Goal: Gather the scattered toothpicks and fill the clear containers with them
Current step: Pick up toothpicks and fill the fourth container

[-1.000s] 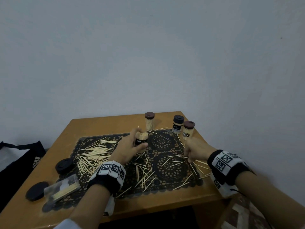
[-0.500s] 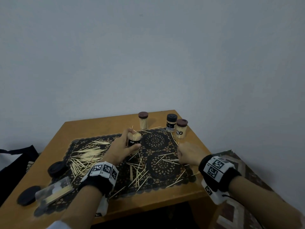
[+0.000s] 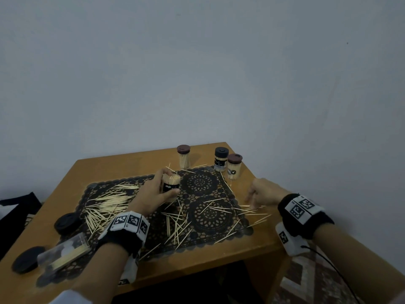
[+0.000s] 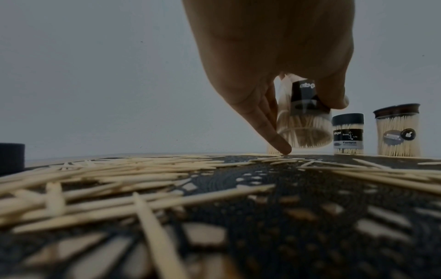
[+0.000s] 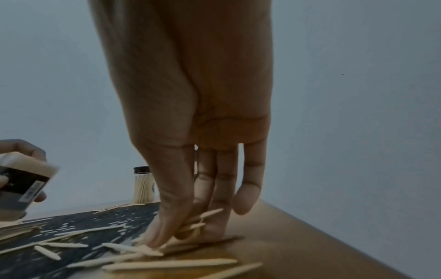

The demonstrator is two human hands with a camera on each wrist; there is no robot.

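My left hand (image 3: 166, 183) grips an open clear container (image 3: 172, 179) with a black label, packed with toothpicks and held tilted just above the black lace mat (image 3: 203, 185). In the left wrist view that container (image 4: 305, 132) hangs between thumb and fingers. My right hand (image 3: 252, 197) points down at the mat's right edge. There its thumb and fingers (image 5: 167, 217) pinch several toothpicks (image 5: 203, 217) against the table. Scattered toothpicks lie in a pile on the left (image 3: 109, 202), in the middle (image 3: 177, 222) and on the right (image 3: 247, 210).
Three lidded toothpick containers stand at the back: brown lid (image 3: 183, 157), black lid (image 3: 221, 160), brown lid (image 3: 234, 166). A clear box (image 3: 63, 253) of toothpicks lies front left, near two black lids (image 3: 66, 222) (image 3: 27, 258). The wooden table's (image 3: 122, 167) right edge is close.
The head view has shifted. My left hand keeps hold of the container. My right hand has stayed at the mat's right edge, its fingers now closed down on toothpicks there.
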